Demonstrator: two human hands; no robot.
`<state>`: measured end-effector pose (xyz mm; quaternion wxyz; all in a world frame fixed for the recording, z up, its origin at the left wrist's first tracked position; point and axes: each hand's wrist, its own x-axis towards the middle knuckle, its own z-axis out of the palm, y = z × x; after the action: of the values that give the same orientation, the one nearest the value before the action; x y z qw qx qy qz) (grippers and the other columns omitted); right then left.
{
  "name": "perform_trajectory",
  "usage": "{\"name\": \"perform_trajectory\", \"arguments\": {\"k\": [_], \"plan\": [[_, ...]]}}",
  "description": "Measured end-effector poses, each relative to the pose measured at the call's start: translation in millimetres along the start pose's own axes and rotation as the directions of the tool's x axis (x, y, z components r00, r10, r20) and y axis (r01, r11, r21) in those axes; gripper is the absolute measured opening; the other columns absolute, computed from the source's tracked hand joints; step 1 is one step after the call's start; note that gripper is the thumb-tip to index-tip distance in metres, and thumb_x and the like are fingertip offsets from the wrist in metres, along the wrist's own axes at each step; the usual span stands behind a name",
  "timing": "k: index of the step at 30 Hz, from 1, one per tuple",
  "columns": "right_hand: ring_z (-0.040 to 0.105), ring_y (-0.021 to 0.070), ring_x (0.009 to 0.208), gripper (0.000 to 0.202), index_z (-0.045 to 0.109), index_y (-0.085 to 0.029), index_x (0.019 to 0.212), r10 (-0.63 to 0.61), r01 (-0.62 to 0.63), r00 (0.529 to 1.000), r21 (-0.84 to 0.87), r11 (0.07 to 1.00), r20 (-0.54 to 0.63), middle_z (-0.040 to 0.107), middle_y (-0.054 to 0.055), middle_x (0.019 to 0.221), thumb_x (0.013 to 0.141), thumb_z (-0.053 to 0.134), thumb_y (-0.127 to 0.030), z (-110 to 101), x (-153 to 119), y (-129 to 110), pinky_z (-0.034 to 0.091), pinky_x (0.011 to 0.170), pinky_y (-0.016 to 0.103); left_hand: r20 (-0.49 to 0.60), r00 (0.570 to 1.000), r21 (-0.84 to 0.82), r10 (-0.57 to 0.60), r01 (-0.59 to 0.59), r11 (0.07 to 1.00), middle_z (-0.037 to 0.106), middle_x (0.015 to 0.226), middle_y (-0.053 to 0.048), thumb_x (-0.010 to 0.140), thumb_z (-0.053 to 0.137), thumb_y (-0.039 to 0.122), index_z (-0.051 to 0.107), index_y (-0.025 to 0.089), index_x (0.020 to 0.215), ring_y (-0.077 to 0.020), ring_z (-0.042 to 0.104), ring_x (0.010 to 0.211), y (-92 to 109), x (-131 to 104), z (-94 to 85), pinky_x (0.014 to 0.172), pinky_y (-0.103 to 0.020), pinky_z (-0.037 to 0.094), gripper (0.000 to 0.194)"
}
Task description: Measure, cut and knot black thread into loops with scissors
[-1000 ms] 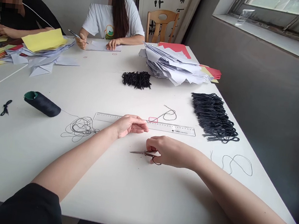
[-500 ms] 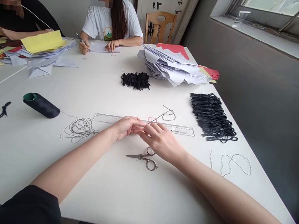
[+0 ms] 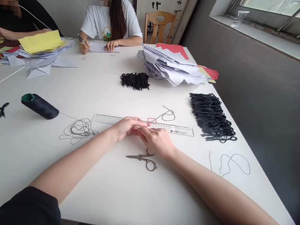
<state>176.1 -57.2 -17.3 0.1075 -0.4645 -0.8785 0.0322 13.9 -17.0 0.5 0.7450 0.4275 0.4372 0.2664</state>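
Observation:
My left hand [image 3: 128, 128] is closed in a pinch over the middle of a clear ruler [image 3: 183, 130], on a dark thread [image 3: 169, 114] whose loose end curls out behind the fingers. Against its fingertips, my right hand [image 3: 157, 139] is closed too, fingers bent; the thread between the two hands is mostly covered. Scissors [image 3: 141, 157] lie partly open just below the right hand, one handle loop partly hidden by it. A tangle of thread [image 3: 79, 130] rests left of the left hand, linked by a strand to a dark spool [image 3: 40, 106] on its side.
Bundles of black looped cords lie at the right [image 3: 210, 115] and farther back [image 3: 135, 80]. A paper stack [image 3: 171, 66] stands behind. Loose threads [image 3: 234, 163] lie at right, a small black knotted cord [image 3: 3, 110] at left. Two people sit across the table, one holding a pen.
My right hand has lowered and shifted slightly left, its fingers tucked nearer the left fingertips. More of the ruler's right part shows. My left hand stays nearly in place; the view shifts slightly.

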Motion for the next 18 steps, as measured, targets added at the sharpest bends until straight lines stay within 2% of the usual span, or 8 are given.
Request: {"name": "perform_trajectory", "arguments": {"k": [3, 6, 8, 11, 13, 15, 16, 18], "plan": [[0.041, 0.0109, 0.05, 0.026, 0.057, -0.017, 0.088, -0.042, 0.052, 0.993, 0.098, 0.994, -0.109, 0.058, 0.0, 0.061, 0.095, 0.032, -0.019, 1.9, -5.7, 2.2, 0.021, 0.049, 0.025, -0.145, 0.979, 0.19, 0.145, -0.117, 0.975, 0.068, 0.1, -0.006, 0.067, 0.072, 0.031, 0.066, 0.018, 0.063, -0.0223, 0.058, 0.099, 5.3, -3.5, 1.4, 0.087, -0.033, 0.043, 0.014], [0.044, 0.0096, 0.052, 0.017, 0.054, -0.017, 0.088, -0.075, 0.122, 0.974, 0.217, 0.969, -0.212, 0.06, 0.0, 0.067, 0.09, 0.037, -0.017, 1.9, -11.9, 3.4, 0.024, 0.049, 0.024, -0.19, 0.9, 0.289, 0.392, -0.33, 0.898, 0.064, 0.115, -0.004, 0.068, 0.067, 0.026, 0.062, 0.018, 0.058, -0.024, 0.05, 0.115, 11.9, -7.2, 1.6, 0.101, -0.033, 0.033, 0.013], [0.046, 0.0087, 0.053, 0.012, 0.052, -0.017, 0.088, -0.056, 0.131, 0.971, 0.322, 0.938, -0.231, 0.06, 0.001, 0.073, 0.088, 0.04, -0.016, 0.9, -14.0, 3.1, 0.027, 0.049, 0.022, -0.129, 0.872, 0.173, 0.472, -0.448, 0.877, 0.063, 0.121, -0.002, 0.069, 0.061, 0.02, 0.054, 0.018, 0.055, -0.0234, 0.044, 0.125, 14.7, -8.7, 0.9, 0.107, -0.033, 0.027, 0.016], [0.051, 0.0088, 0.059, 0.006, 0.05, -0.017, 0.086, -0.004, 0.111, 0.982, 0.561, 0.82, -0.189, 0.058, 0.003, 0.084, 0.084, 0.045, -0.016, -1.7, -13.3, 1.1, 0.034, 0.051, 0.021, -0.036, 0.908, -0.158, 0.418, -0.419, 0.894, 0.069, 0.106, -0.005, 0.067, 0.054, 0.017, 0.045, 0.018, 0.055, -0.0227, 0.05, 0.12, 14.9, -8.3, -0.3, 0.107, -0.036, 0.032, 0.015], [0.053, 0.011, 0.068, 0.003, 0.049, -0.018, 0.081, 0.041, 0.077, 0.989, 0.741, 0.667, -0.14, 0.057, 0.006, 0.091, 0.081, 0.048, -0.016, -3.7, -11.5, -0.2, 0.039, 0.053, 0.021, -0.024, 0.931, -0.341, 0.363, -0.349, 0.873, 0.065, 0.078, -0.004, 0.067, 0.053, 0.017, 0.044, 0.018, 0.056, -0.0199, 0.06, 0.098, 13.5, -6.9, -0.7, 0.1, -0.037, 0.041, 0.014], [0.053, 0.0143, 0.078, 0.005, 0.049, -0.019, 0.075, 0.078, 0.029, 0.994, 0.876, 0.481, -0.075, 0.056, 0.007, 0.094, 0.079, 0.05, -0.017, -5.1, -9.8, -0.5, 0.041, 0.057, 0.023, -0.026, 0.943, -0.44, 0.331, -0.309, 0.843, 0.049, 0.058, 0.001, 0.067, 0.053, 0.015, 0.043, 0.017, 0.057, -0.0121, 0.056, 0.066, 12.7, -5.4, -0.9, 0.08, -0.03, 0.051, 0.014], [0.052, 0.015, 0.08, 0.007, 0.049, -0.019, 0.073, 0.087, 0.003, 0.995, 0.919, 0.395, -0.04, 0.055, 0.008, 0.096, 0.079, 0.051, -0.019, -5.6, -9.1, -0.1, 0.042, 0.059, 0.024, -0.029, 0.947, -0.459, 0.321, -0.298, 0.837, 0.041, 0.055, 0.003, 0.068, 0.053, 0.015, 0.042, 0.017, 0.057, -0.0084, 0.046, 0.055, 12.7, -4.7, -1.2, 0.065, -0.023, 0.05, 0.015], [0.05, 0.0137, 0.077, 0.008, 0.05, -0.018, 0.073, 0.092, -0.038, 0.996, 0.965, 0.258, 0.014, 0.054, 0.007, 0.098, 0.08, 0.052, -0.022, -6.0, -8.1, 1.6, 0.041, 0.063, 0.026, -0.042, 0.956, -0.439, 0.289, -0.278, 0.855, 0.034, 0.055, 0.005, 0.068, 0.054, 0.016, 0.044, 0.016, 0.059, -0.0051, 0.029, 0.045, 12.8, -3.5, -2.3, 0.042, -0.016, 0.032, 0.014]]}}
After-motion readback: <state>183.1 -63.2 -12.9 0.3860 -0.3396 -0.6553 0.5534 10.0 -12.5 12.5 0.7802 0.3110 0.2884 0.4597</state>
